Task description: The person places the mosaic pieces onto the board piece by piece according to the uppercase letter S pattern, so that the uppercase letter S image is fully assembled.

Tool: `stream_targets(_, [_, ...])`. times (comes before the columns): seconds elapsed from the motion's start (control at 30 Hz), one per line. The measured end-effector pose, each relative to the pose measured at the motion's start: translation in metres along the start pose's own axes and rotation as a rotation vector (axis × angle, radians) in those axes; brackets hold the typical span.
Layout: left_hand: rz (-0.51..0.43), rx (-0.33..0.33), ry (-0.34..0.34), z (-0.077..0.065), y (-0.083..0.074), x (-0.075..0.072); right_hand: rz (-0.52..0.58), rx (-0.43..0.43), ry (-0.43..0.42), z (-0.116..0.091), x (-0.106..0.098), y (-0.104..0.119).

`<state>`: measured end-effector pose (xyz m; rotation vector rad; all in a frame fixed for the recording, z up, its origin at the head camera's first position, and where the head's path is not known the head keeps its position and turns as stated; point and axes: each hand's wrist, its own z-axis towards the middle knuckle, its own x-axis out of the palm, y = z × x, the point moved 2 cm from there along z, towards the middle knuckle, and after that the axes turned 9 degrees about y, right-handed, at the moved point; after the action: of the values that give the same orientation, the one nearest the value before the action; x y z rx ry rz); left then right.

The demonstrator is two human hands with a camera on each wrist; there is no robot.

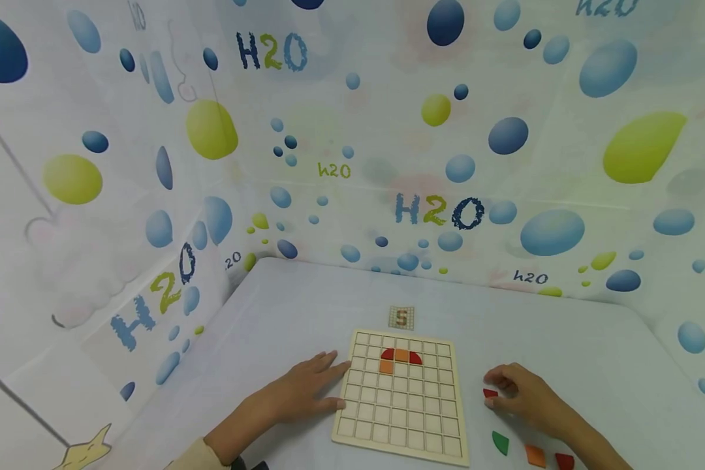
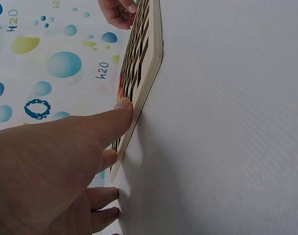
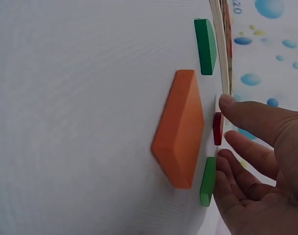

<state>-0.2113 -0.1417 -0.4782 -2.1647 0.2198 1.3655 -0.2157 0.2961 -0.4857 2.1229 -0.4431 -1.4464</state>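
A pale wooden grid board (image 1: 399,418) lies on the white table. Near its top sit two red rounded pieces (image 1: 416,358) and two orange squares (image 1: 386,367). My left hand (image 1: 305,391) rests at the board's left side, fingers spread, with the thumb on the edge (image 2: 149,73). To the right of the board, my right hand (image 1: 523,398) pinches a small red piece (image 1: 490,393) between thumb and index finger, low at the tabletop. In the right wrist view a green piece (image 3: 207,181) lies beside its other fingers.
Nearer than the right hand lie a green quarter-round piece (image 1: 501,443), an orange piece (image 1: 536,455) and another red piece (image 1: 564,461). A small pattern card (image 1: 401,318) lies beyond the board. Printed sheets (image 1: 376,130) with coloured drops stand around the table.
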Motion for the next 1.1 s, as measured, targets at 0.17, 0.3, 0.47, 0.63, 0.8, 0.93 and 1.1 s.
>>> stream_targets(0.17, [-0.004,0.001,-0.002,-0.001,-0.001,0.000,-0.013,-0.020,0.013,-0.001,0.000,0.000])
stream_targets(0.3, [0.002,0.010,-0.011,-0.002,-0.001,0.000,-0.037,-0.071,0.003,-0.002,0.001,0.000])
stream_targets(0.47, [0.008,0.019,-0.012,-0.002,-0.002,0.000,-0.061,-0.099,-0.014,-0.003,0.002,0.002])
stream_targets(0.63, [0.010,0.021,-0.013,-0.002,-0.001,0.000,-0.064,-0.103,-0.023,-0.002,0.001,0.005])
stream_targets(0.8, [0.004,0.019,-0.005,-0.001,0.000,0.001,-0.064,-0.151,-0.030,0.000,0.002,0.009])
stream_targets(0.93, [0.002,0.013,0.000,-0.001,0.001,0.000,-0.059,-0.184,-0.045,0.006,0.003,0.018])
stream_targets(1.1, [-0.006,0.007,0.002,-0.001,0.000,-0.001,-0.035,-0.228,-0.036,0.014,0.006,0.035])
